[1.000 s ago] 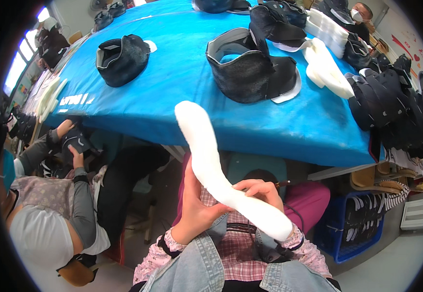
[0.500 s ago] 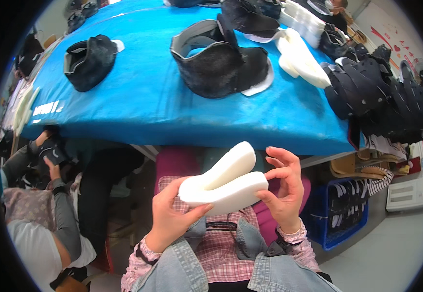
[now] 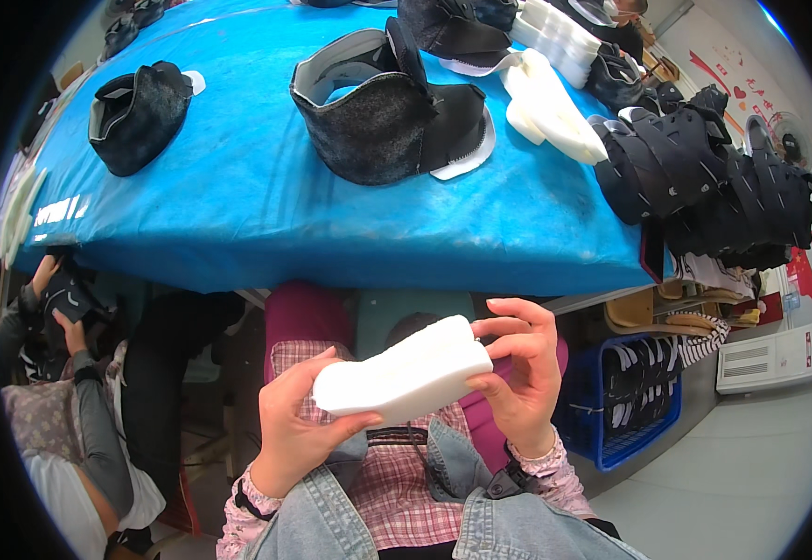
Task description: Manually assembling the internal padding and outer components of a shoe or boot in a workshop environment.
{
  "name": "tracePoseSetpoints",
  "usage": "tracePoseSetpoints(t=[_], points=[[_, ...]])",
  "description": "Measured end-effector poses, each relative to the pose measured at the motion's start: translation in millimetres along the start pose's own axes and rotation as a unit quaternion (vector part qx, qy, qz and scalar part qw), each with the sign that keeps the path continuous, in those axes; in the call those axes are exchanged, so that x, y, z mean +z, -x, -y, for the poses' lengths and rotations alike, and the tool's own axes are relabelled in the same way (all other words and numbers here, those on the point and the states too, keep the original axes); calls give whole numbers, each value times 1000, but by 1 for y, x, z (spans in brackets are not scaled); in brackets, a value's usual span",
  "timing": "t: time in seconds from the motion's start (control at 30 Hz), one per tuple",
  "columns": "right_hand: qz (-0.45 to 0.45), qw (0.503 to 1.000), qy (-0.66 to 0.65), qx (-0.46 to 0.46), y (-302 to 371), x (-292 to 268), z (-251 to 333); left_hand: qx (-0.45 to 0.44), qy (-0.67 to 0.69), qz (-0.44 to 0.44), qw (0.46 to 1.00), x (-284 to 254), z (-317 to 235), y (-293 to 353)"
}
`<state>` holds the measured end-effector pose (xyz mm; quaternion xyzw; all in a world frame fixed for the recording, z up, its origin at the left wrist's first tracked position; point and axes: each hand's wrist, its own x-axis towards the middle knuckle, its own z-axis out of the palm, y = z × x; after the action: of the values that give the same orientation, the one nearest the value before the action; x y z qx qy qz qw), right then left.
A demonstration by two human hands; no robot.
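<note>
You hold the folded white foam insole (image 3: 404,380) over your lap, below the blue table's (image 3: 266,233) near edge — left hand (image 3: 296,431) cupping one end, right hand (image 3: 521,373) pinching the other — so keep both layers squeezed evenly.

White foam insole blank (image 3: 404,378), folded double, lengthwise across the lap.

Head-worn fisheye, steeply downward, close over lap; blue table (image 3: 238,205) ahead
</note>
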<state>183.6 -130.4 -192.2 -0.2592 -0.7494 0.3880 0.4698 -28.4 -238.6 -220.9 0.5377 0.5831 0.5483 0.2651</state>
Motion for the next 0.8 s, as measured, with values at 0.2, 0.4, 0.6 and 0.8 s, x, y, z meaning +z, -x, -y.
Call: tracePoseSetpoints(t=[0.2, 0.4, 0.6, 0.8], points=[[4, 1000, 10, -18, 0, 0, -4, -12, 5, -9, 1000, 0, -5, -3], [140, 966, 193, -103, -38, -5, 41, 201, -222, 39, 953, -17, -20, -30], [197, 894, 336, -220, -103, -17, 61, 219, 80, 97, 968, -35, -30, -108], [59, 995, -61, -43, -190, -24, 66, 124, -132, -92, 979, -40, 69, -228]])
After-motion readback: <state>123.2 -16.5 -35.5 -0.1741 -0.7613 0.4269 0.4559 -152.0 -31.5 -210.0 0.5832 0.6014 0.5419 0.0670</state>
